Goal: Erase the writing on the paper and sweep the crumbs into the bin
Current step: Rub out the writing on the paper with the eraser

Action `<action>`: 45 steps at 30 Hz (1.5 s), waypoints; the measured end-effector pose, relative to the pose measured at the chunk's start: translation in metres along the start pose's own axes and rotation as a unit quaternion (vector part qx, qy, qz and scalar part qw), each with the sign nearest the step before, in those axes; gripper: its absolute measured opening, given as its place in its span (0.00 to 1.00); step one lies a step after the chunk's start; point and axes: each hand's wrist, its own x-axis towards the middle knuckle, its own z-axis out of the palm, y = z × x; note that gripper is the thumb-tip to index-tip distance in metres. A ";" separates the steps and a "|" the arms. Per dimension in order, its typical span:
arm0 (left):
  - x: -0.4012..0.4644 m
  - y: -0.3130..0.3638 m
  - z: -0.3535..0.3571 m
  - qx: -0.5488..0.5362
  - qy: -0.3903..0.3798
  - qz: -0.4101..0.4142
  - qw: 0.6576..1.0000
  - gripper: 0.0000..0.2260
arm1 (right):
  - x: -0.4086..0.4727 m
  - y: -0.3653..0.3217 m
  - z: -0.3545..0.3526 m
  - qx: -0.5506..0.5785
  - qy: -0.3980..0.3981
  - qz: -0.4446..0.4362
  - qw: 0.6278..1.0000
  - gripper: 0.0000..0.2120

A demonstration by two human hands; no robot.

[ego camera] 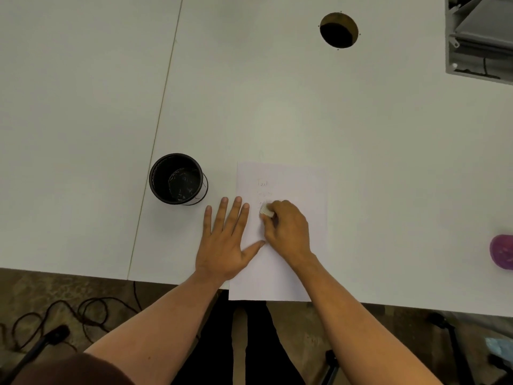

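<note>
A white sheet of paper (299, 179) lies at the table's near edge, its bottom slightly overhanging. Faint pencil writing (262, 183) shows in a few lines near its top left. My right hand (288, 229) rests on the paper, shut on a small white eraser (266, 210) that touches the sheet just below the writing. My left hand (224, 240) lies flat with fingers spread, pressing on the paper's left edge and the table beside it. A small black round bin (176, 177) stands upright to the left of the paper, some dark scraps inside.
The white table (277, 107) has a seam running down its left part and a round cable hole (339, 29) at the back. A purple object (502, 251) sits at the right edge. A grey metal tray (480, 37) is at the top right. Cables lie on the floor below.
</note>
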 end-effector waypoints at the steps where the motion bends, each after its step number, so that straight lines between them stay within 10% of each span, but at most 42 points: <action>1: 0.000 0.000 0.000 0.002 0.000 -0.002 1.000 0.38 | 0.003 0.000 0.002 -0.001 0.009 0.005 1.000 0.04; 45: 0.000 0.000 0.000 -0.006 -0.022 -0.008 1.000 0.36 | -0.021 -0.018 0.015 0.038 -0.013 -0.021 0.999 0.03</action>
